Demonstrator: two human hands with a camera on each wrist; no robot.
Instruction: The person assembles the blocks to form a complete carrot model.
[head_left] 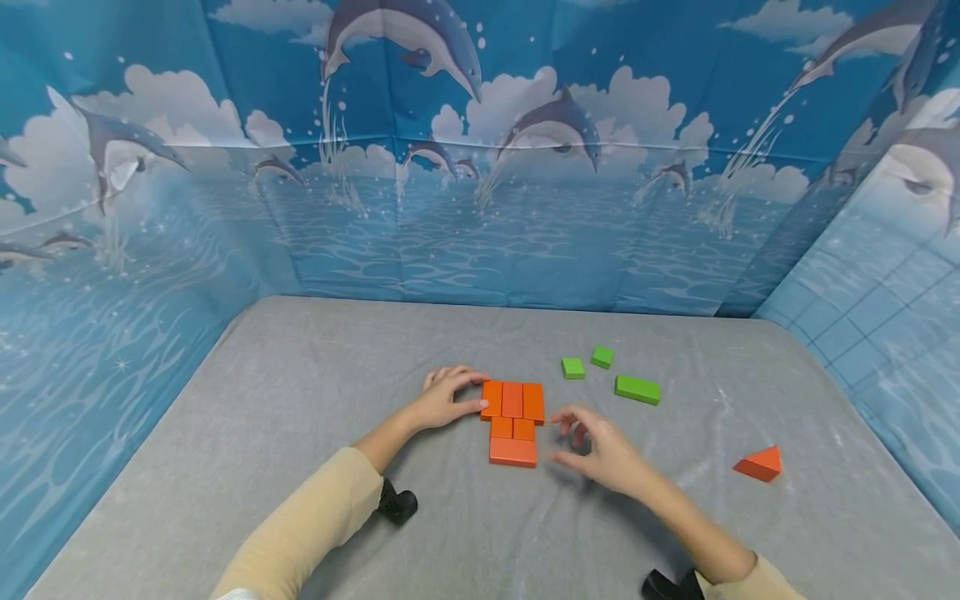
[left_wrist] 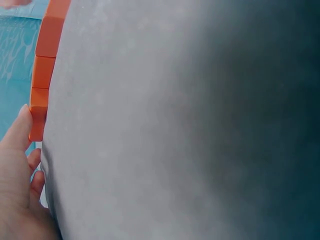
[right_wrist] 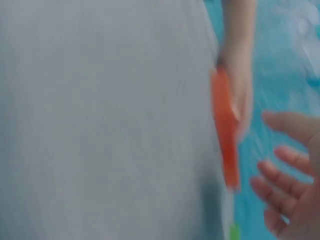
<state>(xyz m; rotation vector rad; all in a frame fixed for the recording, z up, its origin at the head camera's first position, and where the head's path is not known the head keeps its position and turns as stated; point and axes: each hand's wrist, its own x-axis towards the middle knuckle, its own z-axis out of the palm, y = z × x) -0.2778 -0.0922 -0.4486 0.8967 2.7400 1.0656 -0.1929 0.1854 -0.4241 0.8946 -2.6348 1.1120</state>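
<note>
Several orange blocks (head_left: 513,451) lie together on the grey cloth, three side by side at the back, two small ones below them and a wide one in front. My left hand (head_left: 444,398) touches the left edge of the back row with its thumb and fingertips; in the left wrist view the thumb of the left hand (left_wrist: 17,170) rests against the end block (left_wrist: 38,117). To the right of the blocks my right hand (head_left: 600,454) hovers apart from them, fingers loosely bent and holding nothing. The right wrist view shows the right hand (right_wrist: 295,180) with spread fingers, blurred.
Behind and right of the orange blocks lie two small green blocks (head_left: 573,368) (head_left: 602,357) and a longer green block (head_left: 637,389). An orange-red triangular block (head_left: 761,464) is at the far right. A blue dolphin-print curtain (head_left: 465,233) borders the grey surface (head_left: 337,333).
</note>
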